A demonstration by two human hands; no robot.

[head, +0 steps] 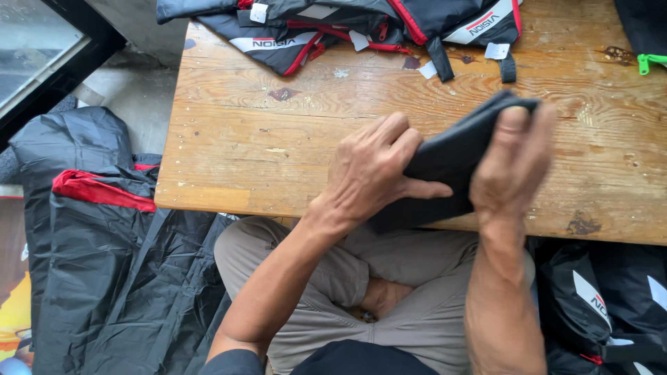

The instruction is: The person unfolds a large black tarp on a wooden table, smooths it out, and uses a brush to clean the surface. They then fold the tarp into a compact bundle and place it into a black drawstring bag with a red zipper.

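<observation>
Both grips closed on folded black fabric (pixel 445 163): left hand (pixel 368 173) flat-fingered, right hand (pixel 511 163) pinching top edge

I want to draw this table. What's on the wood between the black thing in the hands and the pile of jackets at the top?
Mostly bare wooden table, seen in the head view: only stains and small white scraps between the folded black fabric and the black-and-red garments.

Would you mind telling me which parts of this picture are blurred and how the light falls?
Head view: the right hand is smeared by motion blur, the left hand and folded black cloth less so; the wooden table is sharp under soft, even daylight, without glare or hard shadows.
</observation>
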